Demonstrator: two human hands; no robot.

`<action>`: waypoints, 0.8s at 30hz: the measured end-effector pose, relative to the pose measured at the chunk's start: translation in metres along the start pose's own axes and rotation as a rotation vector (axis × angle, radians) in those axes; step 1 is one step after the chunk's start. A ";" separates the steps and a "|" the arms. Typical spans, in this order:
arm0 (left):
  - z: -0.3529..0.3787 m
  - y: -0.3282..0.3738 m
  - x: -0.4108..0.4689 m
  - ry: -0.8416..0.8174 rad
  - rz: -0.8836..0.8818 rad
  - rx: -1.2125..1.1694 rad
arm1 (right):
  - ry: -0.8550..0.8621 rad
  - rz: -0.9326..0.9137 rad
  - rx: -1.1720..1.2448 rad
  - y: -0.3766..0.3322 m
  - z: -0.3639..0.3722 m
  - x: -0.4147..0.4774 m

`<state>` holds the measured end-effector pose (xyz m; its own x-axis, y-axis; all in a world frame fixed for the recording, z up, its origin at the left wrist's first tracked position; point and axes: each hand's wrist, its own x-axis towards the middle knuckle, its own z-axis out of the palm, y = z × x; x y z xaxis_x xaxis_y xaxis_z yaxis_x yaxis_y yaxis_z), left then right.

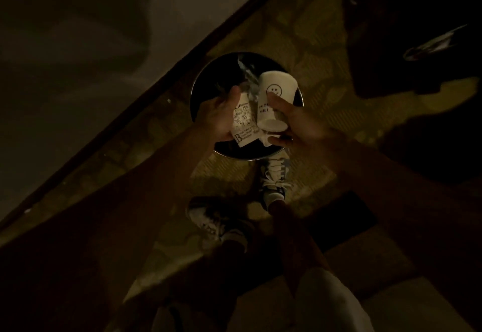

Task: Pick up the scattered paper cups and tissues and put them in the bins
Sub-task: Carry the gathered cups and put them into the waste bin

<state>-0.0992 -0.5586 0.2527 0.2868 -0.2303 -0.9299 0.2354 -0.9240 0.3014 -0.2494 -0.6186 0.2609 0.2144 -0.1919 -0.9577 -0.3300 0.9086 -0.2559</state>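
Observation:
A round black bin [236,155] stands on the carpet directly below my hands. My left hand [219,119] grips a white paper cup printed with small black drawings [242,123], lying on its side over the bin's mouth. My right hand [297,123] holds a white paper cup with a smiley face [277,85]; the thumb lies on its side and the fingers sit under its base. A bit of white tissue [263,140] shows under that cup by my right fingers. Crinkled clear plastic [247,76] lies inside the bin.
The room is dim. A dark baseboard [146,91] runs diagonally along the wall left of the bin. My two shoes [273,177] stand on patterned carpet just before the bin. Dark furniture [417,44] fills the upper right.

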 end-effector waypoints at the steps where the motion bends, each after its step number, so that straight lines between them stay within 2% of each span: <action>1: 0.002 -0.002 0.007 0.017 0.002 -0.016 | 0.023 0.002 -0.040 -0.001 0.002 0.010; 7: 0.007 -0.028 0.042 0.057 0.112 -0.019 | 0.092 0.022 -0.247 0.001 0.003 0.050; 11: 0.001 -0.045 0.046 0.047 0.166 0.167 | 0.122 0.005 -0.379 0.009 0.003 0.056; 13: -0.003 -0.048 0.039 0.070 0.251 0.207 | 0.137 -0.029 -0.434 0.011 0.006 0.050; 16: -0.013 -0.045 0.015 0.211 0.425 0.219 | 0.202 -0.124 -0.550 0.017 0.008 0.029; 18: -0.025 -0.038 -0.011 0.268 0.472 0.276 | 0.203 -0.233 -0.628 0.021 0.008 0.008; 21: -0.058 -0.031 -0.073 0.274 0.471 0.449 | 0.135 -0.457 -0.817 0.031 0.019 -0.055; 24: -0.107 -0.028 -0.176 0.308 0.577 0.617 | 0.039 -0.649 -1.048 0.039 0.046 -0.154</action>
<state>-0.0569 -0.4590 0.4309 0.4635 -0.6993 -0.5441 -0.5375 -0.7101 0.4548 -0.2534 -0.5370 0.4048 0.5919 -0.5239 -0.6126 -0.7542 -0.0917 -0.6503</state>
